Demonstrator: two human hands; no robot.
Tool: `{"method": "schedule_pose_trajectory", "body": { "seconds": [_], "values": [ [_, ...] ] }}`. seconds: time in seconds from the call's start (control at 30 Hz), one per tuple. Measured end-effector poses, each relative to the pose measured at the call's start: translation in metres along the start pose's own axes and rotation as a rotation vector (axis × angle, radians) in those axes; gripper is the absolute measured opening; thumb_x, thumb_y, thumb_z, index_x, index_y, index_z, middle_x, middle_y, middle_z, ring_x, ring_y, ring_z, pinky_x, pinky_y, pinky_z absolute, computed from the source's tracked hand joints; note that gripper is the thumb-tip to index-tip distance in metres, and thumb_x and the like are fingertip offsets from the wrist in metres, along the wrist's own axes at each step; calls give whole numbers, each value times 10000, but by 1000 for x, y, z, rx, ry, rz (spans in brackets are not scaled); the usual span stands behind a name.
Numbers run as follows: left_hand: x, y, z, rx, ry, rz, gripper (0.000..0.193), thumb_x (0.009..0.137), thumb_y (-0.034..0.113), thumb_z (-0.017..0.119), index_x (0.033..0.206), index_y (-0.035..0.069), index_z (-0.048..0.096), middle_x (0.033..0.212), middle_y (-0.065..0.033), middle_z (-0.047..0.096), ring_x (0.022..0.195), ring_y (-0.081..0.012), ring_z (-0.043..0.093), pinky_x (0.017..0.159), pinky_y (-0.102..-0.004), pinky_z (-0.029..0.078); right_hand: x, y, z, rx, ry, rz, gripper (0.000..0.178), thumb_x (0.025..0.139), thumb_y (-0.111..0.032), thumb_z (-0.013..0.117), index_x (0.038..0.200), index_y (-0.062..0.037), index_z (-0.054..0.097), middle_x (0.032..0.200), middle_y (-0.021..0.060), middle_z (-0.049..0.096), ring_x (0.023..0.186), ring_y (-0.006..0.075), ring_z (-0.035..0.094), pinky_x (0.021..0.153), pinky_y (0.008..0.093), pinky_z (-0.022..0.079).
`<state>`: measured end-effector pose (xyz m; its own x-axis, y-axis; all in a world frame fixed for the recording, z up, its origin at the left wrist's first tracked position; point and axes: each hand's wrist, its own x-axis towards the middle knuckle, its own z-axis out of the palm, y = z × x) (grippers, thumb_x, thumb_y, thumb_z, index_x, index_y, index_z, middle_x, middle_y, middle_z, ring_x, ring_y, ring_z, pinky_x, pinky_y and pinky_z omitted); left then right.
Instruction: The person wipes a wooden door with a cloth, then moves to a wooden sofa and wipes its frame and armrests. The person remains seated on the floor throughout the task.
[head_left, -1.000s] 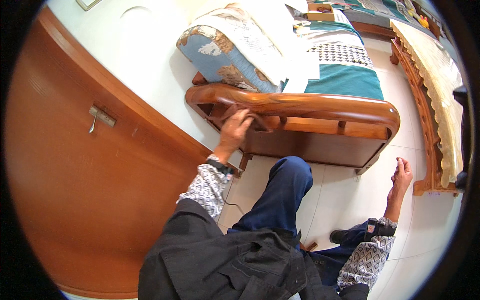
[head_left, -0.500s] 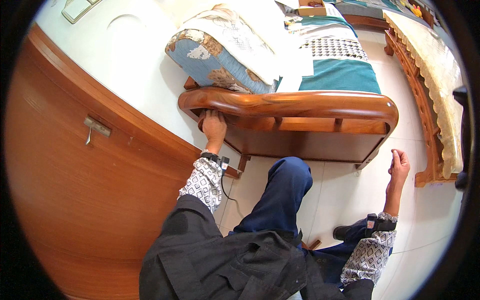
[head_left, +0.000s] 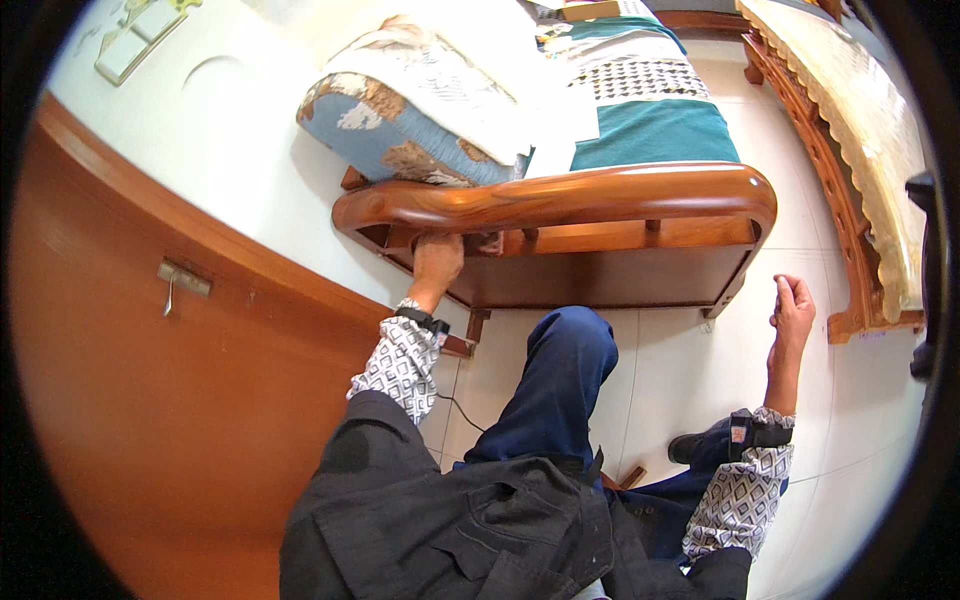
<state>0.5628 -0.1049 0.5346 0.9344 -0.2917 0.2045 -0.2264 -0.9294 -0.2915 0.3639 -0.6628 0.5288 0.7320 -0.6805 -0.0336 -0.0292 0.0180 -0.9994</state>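
Observation:
My left hand (head_left: 437,266) reaches in beneath the curved, glossy wooden armrest (head_left: 560,198) of a bench. Its fingers are hidden behind the rail, so whether they hold anything cannot be told. Beside those hidden fingers is a small reddish-brown patch (head_left: 490,243) that is too unclear to name. Below the rail, a dark wooden side panel (head_left: 580,280) closes the bench end. Off to the right, my right hand (head_left: 793,303) hangs in the air above the tiled floor, fingers curled together and nothing visible in them.
A brown wooden door (head_left: 150,400) with a metal handle (head_left: 180,282) stands at the left. White cloth (head_left: 430,90) covers a blue patterned cushion (head_left: 370,125) on the bench, beside green fabric (head_left: 655,135). At the right is a carved wooden table (head_left: 815,130) under a yellowish lace-edged cover.
My left hand has moved rightward along the underside of the armrest and its fingers have gone out of sight. My right hand stays curled in the air. The whole view has shifted slightly.

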Motion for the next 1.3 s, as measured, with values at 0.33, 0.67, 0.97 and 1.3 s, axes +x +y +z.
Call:
{"method": "schedule_pose_trajectory", "body": {
  "seconds": [0.33,0.67,0.97,1.3],
  "values": [
    [23,98,40,-469,204,-69,297,896,77,594,1186,26,637,1156,-213,666,1097,-408,629,935,-509,532,-6,-8,4,-27,-21,-5,147,1043,-192,620,1021,-85,718,679,-83,484,579,11,342,487,194,277],
    [-32,124,-4,-440,390,177,360,949,32,557,1302,-17,607,1399,-217,594,1286,-382,572,1097,-446,461,-4,-4,3,37,-33,-38,138,1040,-184,621,994,-88,709,680,-96,466,583,6,334,488,192,272],
    [51,193,19,-520,313,158,276,959,111,552,1192,23,670,1168,-223,681,1115,-397,642,962,-493,510,-4,-5,0,39,-12,-18,131,1035,-170,621,984,-87,707,677,-96,471,580,2,339,490,194,278],
    [82,250,7,-567,223,333,229,973,181,507,1000,56,697,902,-249,707,886,-438,707,799,-548,555,-4,-12,3,17,11,0,145,1034,-188,625,981,-80,707,681,-85,487,582,9,350,493,195,289]
  ]
}}
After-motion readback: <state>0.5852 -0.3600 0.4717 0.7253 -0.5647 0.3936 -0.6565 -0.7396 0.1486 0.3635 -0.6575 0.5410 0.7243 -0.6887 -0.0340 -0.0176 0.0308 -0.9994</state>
